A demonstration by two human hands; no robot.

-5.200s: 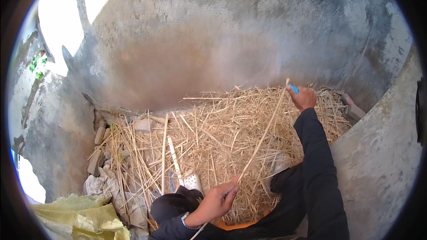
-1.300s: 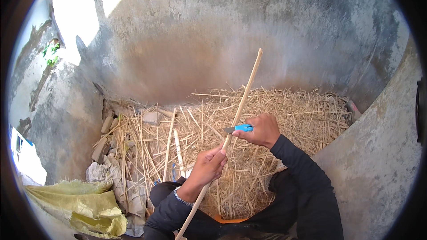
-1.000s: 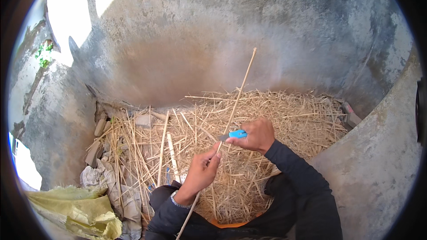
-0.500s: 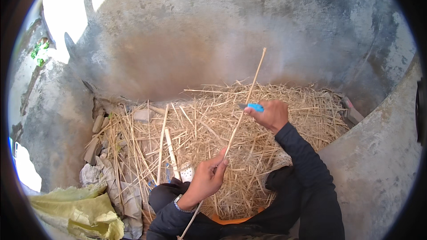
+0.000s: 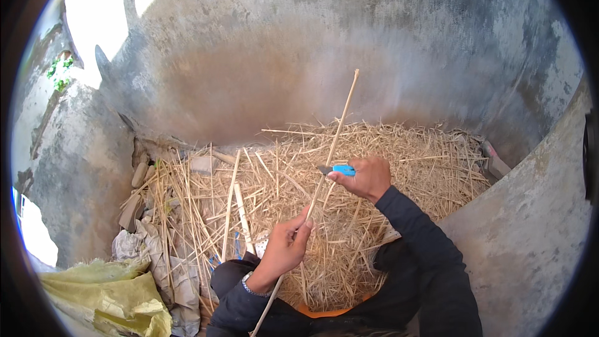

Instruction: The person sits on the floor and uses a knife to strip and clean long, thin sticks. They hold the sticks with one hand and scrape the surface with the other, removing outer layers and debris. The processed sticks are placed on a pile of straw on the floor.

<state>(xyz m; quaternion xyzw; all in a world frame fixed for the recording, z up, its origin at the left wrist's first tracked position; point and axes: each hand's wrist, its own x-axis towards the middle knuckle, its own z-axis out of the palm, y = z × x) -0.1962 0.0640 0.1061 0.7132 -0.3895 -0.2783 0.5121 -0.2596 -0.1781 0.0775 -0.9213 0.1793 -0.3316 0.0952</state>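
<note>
Head view shows our left hand [image 5: 284,248] closed around a long, thin, pale wooden strip [image 5: 339,126] slanting up before us. Our right hand [image 5: 371,178] grips a blue-handled knife [image 5: 344,170], its grey blade [image 5: 324,169] across the strip. Below spread loose straw-coloured shavings [image 5: 424,156]; our left hand partly hides a white perforated shoe [image 5: 261,245]. Leftward lies a torn yellow-green sack [image 5: 103,293]; beyond rises a stained grey wall [image 5: 299,25].

Stained grey wall [image 5: 299,37]; bright light [image 5: 93,9] upper left.

This looks like a makeshift work corner, with bright daylight [image 5: 93,19] at the upper left. Weathered, stained walls [image 5: 299,56] enclose a thick litter of pale shavings [image 5: 430,178].
</note>
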